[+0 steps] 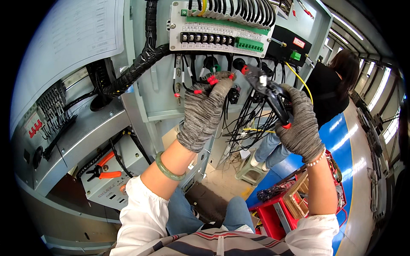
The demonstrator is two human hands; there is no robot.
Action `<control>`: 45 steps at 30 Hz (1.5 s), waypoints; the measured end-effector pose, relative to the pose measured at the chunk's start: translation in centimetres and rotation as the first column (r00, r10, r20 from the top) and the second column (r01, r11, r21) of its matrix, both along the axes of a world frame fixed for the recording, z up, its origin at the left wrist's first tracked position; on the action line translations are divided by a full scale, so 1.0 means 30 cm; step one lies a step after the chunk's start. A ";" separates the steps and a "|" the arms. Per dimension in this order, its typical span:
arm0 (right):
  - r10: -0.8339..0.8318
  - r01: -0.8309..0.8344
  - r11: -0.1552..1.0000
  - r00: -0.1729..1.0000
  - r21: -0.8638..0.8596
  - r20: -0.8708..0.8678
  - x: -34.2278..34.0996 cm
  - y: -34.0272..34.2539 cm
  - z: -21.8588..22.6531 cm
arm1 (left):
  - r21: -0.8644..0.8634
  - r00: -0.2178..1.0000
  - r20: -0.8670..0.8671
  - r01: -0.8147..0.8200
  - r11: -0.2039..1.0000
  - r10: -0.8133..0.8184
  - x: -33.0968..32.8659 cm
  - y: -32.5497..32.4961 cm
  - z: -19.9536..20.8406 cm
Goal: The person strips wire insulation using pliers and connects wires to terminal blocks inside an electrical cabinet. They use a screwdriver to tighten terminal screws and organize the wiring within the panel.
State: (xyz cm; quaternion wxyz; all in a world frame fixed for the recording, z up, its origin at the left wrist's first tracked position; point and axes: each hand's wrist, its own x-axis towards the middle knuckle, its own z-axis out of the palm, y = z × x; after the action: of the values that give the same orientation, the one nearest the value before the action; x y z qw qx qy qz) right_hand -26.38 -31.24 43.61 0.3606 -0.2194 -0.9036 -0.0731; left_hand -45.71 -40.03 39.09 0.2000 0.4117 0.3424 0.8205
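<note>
In a grey knitted glove, my left hand [201, 111] pinches black wires with red terminal sleeves [212, 80] at its fingertips, just below the terminal board. My right hand [300, 121], gloved alike, is wrapped round the black handles of a crimping tool [270, 94]. The tool's head points up and left, close to the left fingertips; whether a wire lies in its jaws, I cannot tell. Above both hands sits a white terminal board [220, 47] with black screw terminals and green connectors. Many loose black wires [247, 123] hang beneath it between my hands.
Orange-handled cutters [104, 168] lie on a grey box at the left. A thick wrapped cable bundle [141, 64] crosses the cabinet panel. A red tool cart [273, 219] stands below my right arm. At the right, a person in black [326, 87] sits near a green stool [252, 173].
</note>
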 end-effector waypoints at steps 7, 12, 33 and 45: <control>-0.078 0.083 0.996 0.988 -0.031 0.131 -0.012 -0.009 0.023 | -0.011 0.987 -0.131 -0.093 0.996 0.091 -0.017 0.011 -0.009; -0.015 0.023 0.997 0.992 -0.067 0.126 -0.007 0.008 0.017 | 0.040 0.994 -0.093 -0.051 0.998 0.055 -0.015 0.021 -0.016; 0.032 -0.032 0.999 0.983 0.002 0.179 -0.011 0.009 0.055 | 0.051 0.968 -0.217 -0.114 0.992 0.123 -0.023 0.008 -0.014; 0.062 -0.086 0.984 0.987 0.157 0.151 -0.031 0.076 0.056 | 0.042 0.947 -0.261 -0.185 0.982 0.190 -0.032 0.008 -0.025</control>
State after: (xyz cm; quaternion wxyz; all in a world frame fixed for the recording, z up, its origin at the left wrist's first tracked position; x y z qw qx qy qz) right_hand -27.32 -28.97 45.27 0.3127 -0.1494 -0.9261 -0.1491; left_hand -46.68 -39.77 38.33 0.0703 0.4845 0.3966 0.7765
